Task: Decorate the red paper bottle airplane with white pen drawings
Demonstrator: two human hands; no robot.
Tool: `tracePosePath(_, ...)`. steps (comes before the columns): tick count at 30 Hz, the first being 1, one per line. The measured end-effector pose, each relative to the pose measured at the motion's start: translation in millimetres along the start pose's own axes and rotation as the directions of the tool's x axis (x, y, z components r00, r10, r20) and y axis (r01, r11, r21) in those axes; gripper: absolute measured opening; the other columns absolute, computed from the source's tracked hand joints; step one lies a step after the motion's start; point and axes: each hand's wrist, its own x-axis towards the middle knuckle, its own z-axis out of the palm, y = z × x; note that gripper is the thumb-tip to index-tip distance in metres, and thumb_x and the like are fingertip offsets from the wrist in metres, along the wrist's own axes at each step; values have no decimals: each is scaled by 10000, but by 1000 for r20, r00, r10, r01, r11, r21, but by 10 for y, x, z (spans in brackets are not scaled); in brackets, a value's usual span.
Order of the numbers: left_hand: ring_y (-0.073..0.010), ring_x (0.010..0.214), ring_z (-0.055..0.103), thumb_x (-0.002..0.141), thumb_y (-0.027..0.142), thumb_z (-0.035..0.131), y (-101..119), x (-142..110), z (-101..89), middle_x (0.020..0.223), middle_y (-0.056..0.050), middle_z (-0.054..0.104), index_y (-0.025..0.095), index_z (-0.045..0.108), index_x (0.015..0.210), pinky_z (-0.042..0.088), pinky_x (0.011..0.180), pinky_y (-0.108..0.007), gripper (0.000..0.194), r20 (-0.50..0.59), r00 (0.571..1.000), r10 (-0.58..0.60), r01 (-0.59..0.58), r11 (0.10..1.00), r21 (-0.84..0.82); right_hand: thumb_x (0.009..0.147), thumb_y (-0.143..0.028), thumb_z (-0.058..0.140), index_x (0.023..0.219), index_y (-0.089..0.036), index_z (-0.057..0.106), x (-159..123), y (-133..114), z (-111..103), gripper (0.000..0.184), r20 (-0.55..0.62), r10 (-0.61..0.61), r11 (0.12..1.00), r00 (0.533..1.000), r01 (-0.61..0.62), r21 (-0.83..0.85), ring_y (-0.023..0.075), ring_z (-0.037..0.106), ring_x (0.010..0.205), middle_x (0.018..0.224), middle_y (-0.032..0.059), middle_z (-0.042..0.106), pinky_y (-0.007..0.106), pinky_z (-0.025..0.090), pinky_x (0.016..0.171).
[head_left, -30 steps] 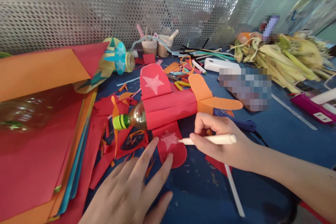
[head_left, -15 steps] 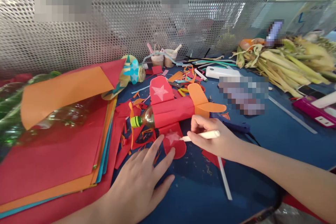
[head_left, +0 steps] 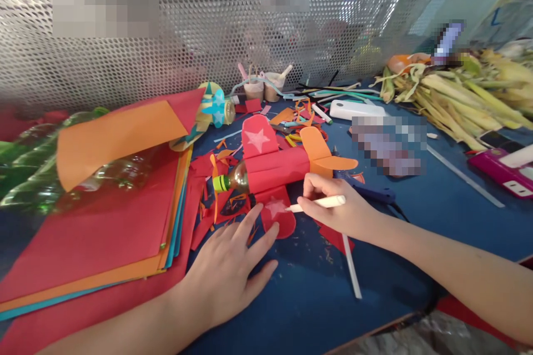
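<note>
A toy plane (head_left: 278,169) lies on the blue table, made of a plastic bottle wrapped in red paper, with red wings and an orange paper tail. Its yellow-green cap (head_left: 221,183) points left. On each wing is a pale star; the near wing (head_left: 286,226) lies between my hands. My left hand (head_left: 233,263) is spread, index and middle fingertips on that wing's edge. Pinched in my right hand (head_left: 333,208) is a white marker (head_left: 322,203), its tip at the star on the near wing.
Coloured paper sheets (head_left: 104,238) are stacked at left beside green plastic bottles (head_left: 37,172). Paper scraps (head_left: 204,163) lie around the plane. Behind stand two small cups (head_left: 273,87). A blue glue gun (head_left: 372,193), a white strip (head_left: 352,269) and corn husks (head_left: 449,102) are to the right.
The view has shifted slightly, so the scene sits a little differently in the frame. The marker tip stays at the near wing's star, and my left hand still rests on that wing.
</note>
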Motion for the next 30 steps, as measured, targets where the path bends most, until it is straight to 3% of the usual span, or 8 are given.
tracePosePath(16,-291,830,713,950,367,408,-9,-16,31,1301,-241,559,215,576,1262,599,643,-448,386,-4,1000,-4,4,999,-35,828,-220,552,673,-221,389,1,-24,-29,225,7,-21,999,1000,21,-29,66,409,430,520,-80,457,192,302,439)
tracePosePath(22,-314,871,714,954,393,384,16,-5,-34,1301,-251,560,217,564,1282,598,650,-457,414,76,997,-19,25,997,-72,848,-239,540,666,-226,410,-38,-45,-29,224,8,-15,998,1000,16,-62,77,400,406,485,-79,457,208,293,417)
tracePosePath(26,-304,896,715,947,430,394,22,-7,-54,1358,-247,518,219,537,1298,600,695,-462,433,124,991,-42,57,992,-117,837,-224,556,645,-230,422,-83,-54,-51,235,-95,-54,998,994,50,-39,86,399,387,481,-65,455,228,290,389)
tracePosePath(30,-310,903,719,940,417,414,7,-1,-78,1332,-235,546,205,572,1221,609,676,-454,386,115,992,-53,71,985,-156,887,-218,546,658,-231,444,-139,-57,-68,251,-251,-108,986,962,135,95,102,435,420,517,-50,444,250,330,404)
